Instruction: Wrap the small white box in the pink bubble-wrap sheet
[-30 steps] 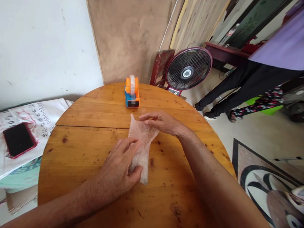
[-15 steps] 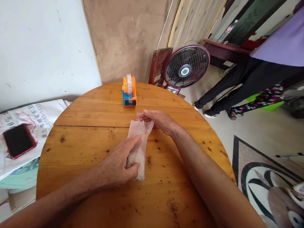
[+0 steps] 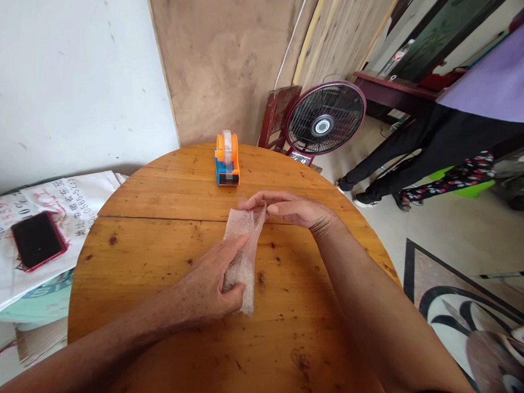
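A narrow piece of pinkish, see-through bubble wrap [image 3: 240, 221] lies lengthwise on the round wooden table [image 3: 148, 261]. My left hand [image 3: 216, 275] grips its lower part, index finger along the top and thumb near the bottom end; the other fingers are hidden. At the far right corner, my right hand [image 3: 293, 210] pinches the wrap's edge between thumb and fingers, and that corner is lifted and creased. Whatever may be inside the wrap does not show clearly. Beyond my hands, an orange and blue tape dispenser [image 3: 227, 161] with a clear roll stands upright.
On the left, a phone [image 3: 37, 240] with a red case lies on printed white sacks [image 3: 85, 199]. Behind the table are a fan [image 3: 325, 121] and a wooden chair [image 3: 278, 114]. A person in black trousers [image 3: 439, 145] stands at the right.
My right hand has shifted slightly right and turned, its thumb now showing on the near side of the wrap's corner. My left hand keeps its hold. The camera view has shifted a little.
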The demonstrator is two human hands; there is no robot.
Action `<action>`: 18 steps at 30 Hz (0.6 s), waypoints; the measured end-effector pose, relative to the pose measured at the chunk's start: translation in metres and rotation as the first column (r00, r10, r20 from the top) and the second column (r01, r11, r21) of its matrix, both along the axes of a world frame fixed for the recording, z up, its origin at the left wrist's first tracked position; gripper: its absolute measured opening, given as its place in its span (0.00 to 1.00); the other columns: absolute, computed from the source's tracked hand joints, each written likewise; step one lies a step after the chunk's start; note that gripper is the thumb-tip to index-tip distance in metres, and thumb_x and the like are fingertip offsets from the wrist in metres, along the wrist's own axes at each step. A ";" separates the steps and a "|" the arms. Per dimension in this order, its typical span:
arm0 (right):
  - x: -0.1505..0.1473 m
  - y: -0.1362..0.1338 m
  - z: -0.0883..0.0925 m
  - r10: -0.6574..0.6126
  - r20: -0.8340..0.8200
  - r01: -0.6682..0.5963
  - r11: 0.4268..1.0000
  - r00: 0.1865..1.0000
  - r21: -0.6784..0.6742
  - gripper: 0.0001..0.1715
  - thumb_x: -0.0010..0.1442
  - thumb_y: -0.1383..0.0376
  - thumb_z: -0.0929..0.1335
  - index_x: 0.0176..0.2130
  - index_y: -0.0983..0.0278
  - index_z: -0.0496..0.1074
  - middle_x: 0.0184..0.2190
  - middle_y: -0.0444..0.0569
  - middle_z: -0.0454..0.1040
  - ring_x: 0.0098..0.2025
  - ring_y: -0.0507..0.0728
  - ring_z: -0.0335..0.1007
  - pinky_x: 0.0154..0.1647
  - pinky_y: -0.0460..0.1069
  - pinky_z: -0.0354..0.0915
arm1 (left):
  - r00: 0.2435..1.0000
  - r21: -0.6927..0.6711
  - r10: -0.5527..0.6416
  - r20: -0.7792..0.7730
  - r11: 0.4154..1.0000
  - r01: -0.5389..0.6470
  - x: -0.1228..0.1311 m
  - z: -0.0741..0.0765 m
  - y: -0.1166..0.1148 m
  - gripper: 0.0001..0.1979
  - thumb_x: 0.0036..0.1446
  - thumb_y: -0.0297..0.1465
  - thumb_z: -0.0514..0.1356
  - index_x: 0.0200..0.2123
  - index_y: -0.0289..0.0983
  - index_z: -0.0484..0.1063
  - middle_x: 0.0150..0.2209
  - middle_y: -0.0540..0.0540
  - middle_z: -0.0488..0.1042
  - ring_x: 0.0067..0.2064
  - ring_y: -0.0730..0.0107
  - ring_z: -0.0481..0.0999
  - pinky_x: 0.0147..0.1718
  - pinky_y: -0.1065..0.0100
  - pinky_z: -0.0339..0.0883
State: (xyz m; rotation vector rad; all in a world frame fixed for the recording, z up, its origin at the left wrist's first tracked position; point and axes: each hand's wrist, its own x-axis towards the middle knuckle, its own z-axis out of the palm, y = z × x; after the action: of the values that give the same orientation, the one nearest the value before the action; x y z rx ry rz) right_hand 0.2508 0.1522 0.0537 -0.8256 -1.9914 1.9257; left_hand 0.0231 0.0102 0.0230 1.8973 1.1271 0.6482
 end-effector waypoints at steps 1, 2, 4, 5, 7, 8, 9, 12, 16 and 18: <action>0.002 0.002 0.001 -0.015 -0.005 0.015 1.000 1.000 -0.002 0.27 0.54 0.53 0.73 0.50 0.64 0.75 0.51 0.52 0.76 0.51 0.59 0.71 0.51 0.53 0.65 | 1.000 0.003 -0.004 -0.003 1.000 0.004 0.000 0.000 0.000 0.37 0.52 0.29 0.57 0.67 0.36 0.56 0.59 0.37 0.71 0.55 0.53 0.73 0.51 0.53 0.71; 0.005 0.003 0.001 -0.035 -0.001 0.035 0.999 0.999 0.003 0.26 0.55 0.52 0.72 0.49 0.64 0.76 0.52 0.53 0.76 0.51 0.59 0.71 0.49 0.52 0.65 | 1.000 0.012 -0.009 -0.005 1.000 0.009 0.000 0.000 0.000 0.37 0.52 0.29 0.57 0.67 0.36 0.56 0.58 0.37 0.71 0.54 0.54 0.73 0.51 0.53 0.71; 0.009 0.004 0.003 -0.052 0.031 0.051 0.998 0.998 0.025 0.25 0.56 0.53 0.72 0.49 0.63 0.76 0.51 0.52 0.76 0.51 0.59 0.71 0.48 0.51 0.65 | 1.000 0.033 -0.012 -0.004 0.999 0.012 0.000 -0.002 0.000 0.37 0.52 0.29 0.56 0.67 0.35 0.55 0.57 0.37 0.71 0.52 0.55 0.74 0.50 0.54 0.71; 0.010 0.004 0.004 -0.038 0.053 0.036 0.999 0.998 0.035 0.25 0.55 0.55 0.73 0.50 0.63 0.76 0.50 0.52 0.77 0.50 0.59 0.71 0.48 0.51 0.65 | 1.000 0.040 -0.010 -0.003 0.999 0.010 0.000 -0.003 0.000 0.37 0.52 0.29 0.56 0.67 0.36 0.55 0.57 0.37 0.71 0.51 0.55 0.74 0.49 0.54 0.71; 0.011 0.006 0.007 0.016 0.091 -0.021 0.998 0.996 0.056 0.27 0.54 0.57 0.73 0.52 0.62 0.75 0.49 0.51 0.77 0.50 0.59 0.72 0.51 0.53 0.65 | 1.000 0.036 0.002 0.001 0.999 -0.003 0.000 -0.004 -0.001 0.38 0.52 0.29 0.56 0.67 0.37 0.55 0.55 0.39 0.73 0.45 0.59 0.76 0.46 0.56 0.72; 0.011 0.007 0.008 0.045 0.108 -0.053 0.995 0.993 0.079 0.26 0.53 0.58 0.74 0.51 0.62 0.75 0.50 0.51 0.77 0.51 0.59 0.71 0.53 0.54 0.64 | 1.000 0.027 0.008 0.004 1.000 -0.008 0.000 -0.005 -0.001 0.38 0.52 0.29 0.56 0.68 0.39 0.54 0.55 0.40 0.73 0.41 0.61 0.76 0.43 0.57 0.73; 0.010 0.009 0.009 0.073 0.126 -0.087 0.990 0.989 0.111 0.24 0.53 0.59 0.73 0.50 0.62 0.76 0.52 0.50 0.76 0.53 0.60 0.70 0.54 0.55 0.64 | 1.000 0.023 0.009 0.009 1.000 -0.009 0.000 -0.005 -0.001 0.39 0.51 0.29 0.57 0.68 0.41 0.53 0.54 0.41 0.74 0.38 0.64 0.76 0.42 0.58 0.73; 0.002 0.013 0.016 0.139 0.209 -0.185 0.958 0.968 0.220 0.15 0.53 0.62 0.72 0.43 0.60 0.80 0.59 0.48 0.73 0.59 0.61 0.67 0.55 0.54 0.64 | 0.999 0.047 -0.012 0.038 0.999 0.010 0.000 -0.004 -0.001 0.41 0.51 0.26 0.56 0.69 0.45 0.52 0.56 0.43 0.73 0.40 0.64 0.76 0.42 0.60 0.74; -0.013 0.015 0.027 0.186 0.327 -0.292 0.903 0.927 0.314 0.16 0.49 0.69 0.72 0.39 0.55 0.82 0.56 0.44 0.75 0.57 0.61 0.69 0.45 0.49 0.67 | 0.995 0.164 -0.070 0.069 0.985 0.058 0.000 -0.002 0.000 0.40 0.49 0.22 0.54 0.67 0.44 0.56 0.61 0.44 0.69 0.56 0.58 0.72 0.54 0.57 0.70; -0.021 0.017 0.030 0.160 0.316 -0.266 0.906 0.935 0.329 0.18 0.44 0.71 0.73 0.36 0.54 0.83 0.49 0.42 0.79 0.52 0.59 0.73 0.40 0.47 0.67 | 0.994 0.232 -0.090 0.060 0.970 0.073 0.001 -0.003 0.000 0.37 0.49 0.21 0.53 0.65 0.41 0.60 0.61 0.43 0.70 0.60 0.56 0.70 0.58 0.55 0.68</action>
State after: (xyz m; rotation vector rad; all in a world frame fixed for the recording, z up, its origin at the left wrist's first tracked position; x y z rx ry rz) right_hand 0.2295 0.1691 0.0832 -0.8422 -2.6098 1.5175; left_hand 0.0242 0.0104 0.0200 2.0864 0.9573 0.8222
